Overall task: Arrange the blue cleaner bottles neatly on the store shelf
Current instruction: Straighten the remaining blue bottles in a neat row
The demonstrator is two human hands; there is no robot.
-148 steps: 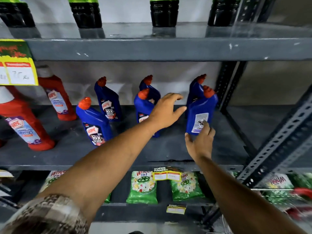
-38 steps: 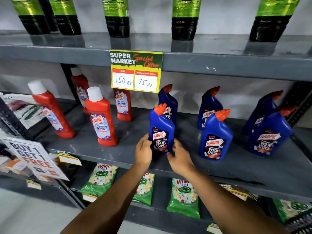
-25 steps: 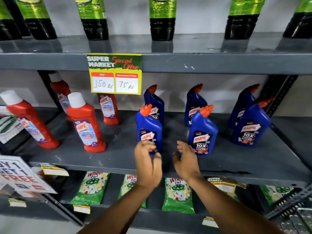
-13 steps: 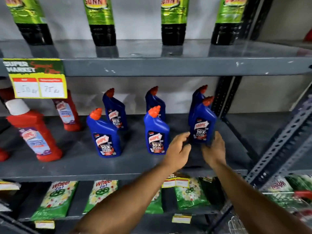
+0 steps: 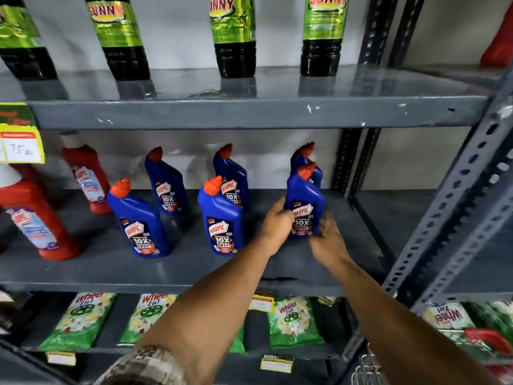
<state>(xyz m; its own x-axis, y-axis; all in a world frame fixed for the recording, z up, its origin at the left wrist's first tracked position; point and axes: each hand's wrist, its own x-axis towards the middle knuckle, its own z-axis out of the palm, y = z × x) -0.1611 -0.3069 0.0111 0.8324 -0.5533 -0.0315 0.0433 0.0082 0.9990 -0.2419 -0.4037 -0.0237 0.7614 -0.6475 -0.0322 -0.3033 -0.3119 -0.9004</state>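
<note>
Head cam: grey metal shelf w/ six blue Harpic bottles, orange caps, in two rows of three. Front row: front-left bottle, front-middle bottle, front-right bottle. Back row: back-left bottle, back-middle bottle, back-right bottle, mostly hidden behind the front-right one. All upright, labels facing out.

Both hands on the front-right bottle, low on its body: left hand curled against its left side, right hand cupped at its lower right edge, fingers blurred. Bottle's base looks to be on the shelf, can't tell for sure.

Left of the blue ones: red Harpic bottles w/ white caps. Yellow price tag on upper shelf edge, far left. Shelf above: green-label Sunny bottles. Shelf below: green Wheel packets.
</note>
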